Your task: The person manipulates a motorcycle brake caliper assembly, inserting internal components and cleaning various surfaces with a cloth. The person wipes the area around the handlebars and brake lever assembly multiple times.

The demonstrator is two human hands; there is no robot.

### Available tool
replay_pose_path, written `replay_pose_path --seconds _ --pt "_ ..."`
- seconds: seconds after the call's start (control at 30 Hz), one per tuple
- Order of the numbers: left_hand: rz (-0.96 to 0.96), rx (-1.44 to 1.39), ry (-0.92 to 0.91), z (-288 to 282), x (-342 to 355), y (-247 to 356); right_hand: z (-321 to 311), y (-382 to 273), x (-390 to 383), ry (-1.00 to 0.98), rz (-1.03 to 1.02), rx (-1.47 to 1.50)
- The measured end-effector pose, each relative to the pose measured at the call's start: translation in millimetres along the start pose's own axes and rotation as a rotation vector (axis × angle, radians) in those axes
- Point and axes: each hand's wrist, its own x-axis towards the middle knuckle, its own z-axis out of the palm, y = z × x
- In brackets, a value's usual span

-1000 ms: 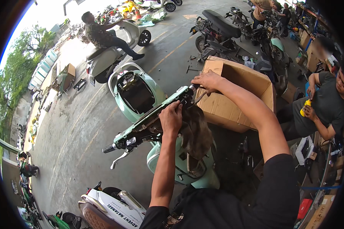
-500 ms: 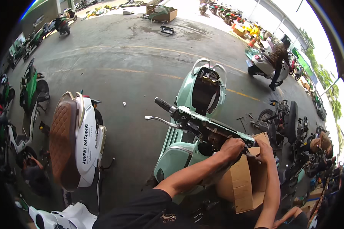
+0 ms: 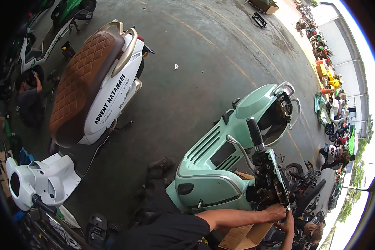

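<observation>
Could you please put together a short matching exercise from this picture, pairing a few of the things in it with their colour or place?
Things:
1. scooter seat
2. handlebar assembly
3. cardboard box
4. loose front panel

Descriptions:
a. white, lower left
b. brown, quilted
c. under the forearm, at the bottom edge
d. touched by the left hand and right hand

Pairs: 1-b, 2-d, 3-c, 4-a

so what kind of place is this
Most likely an open-air scooter repair yard: a mint-green scooter with its handlebar unit opened up, a white scooter, loose body panels and more bikes on bare concrete.
</observation>
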Motion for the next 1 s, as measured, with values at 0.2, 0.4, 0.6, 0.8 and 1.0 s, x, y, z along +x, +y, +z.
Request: replay_pose_path --seconds 0.2,0.4,0.6,0.8,1.0 --pt "-0.059 -0.090 -0.175 62.9 8.3 -5.4 -13.0 -8.4 14.4 -0.004 -0.029 0.162" --pt "0.047 -0.074 -0.058 31.2 2.8 0.5 -19.7 -12.6 9.1 -0.086 0.033 0.110" --pt "-0.022 -0.145 -0.039 30.8 -2.1 -2.2 -24.4 -36.0 12.7 -0.079 0.068 0.022" --pt "0.037 -0.082 0.004 24.0 -13.5 -0.6 0.8 18.0 -0.1 0.145 -0.114 -0.361" --pt "0.082 -0.047 -0.130 -0.4 -20.0 -12.2 -6.0 -1.7 14.0 0.261 -0.194 -0.422"
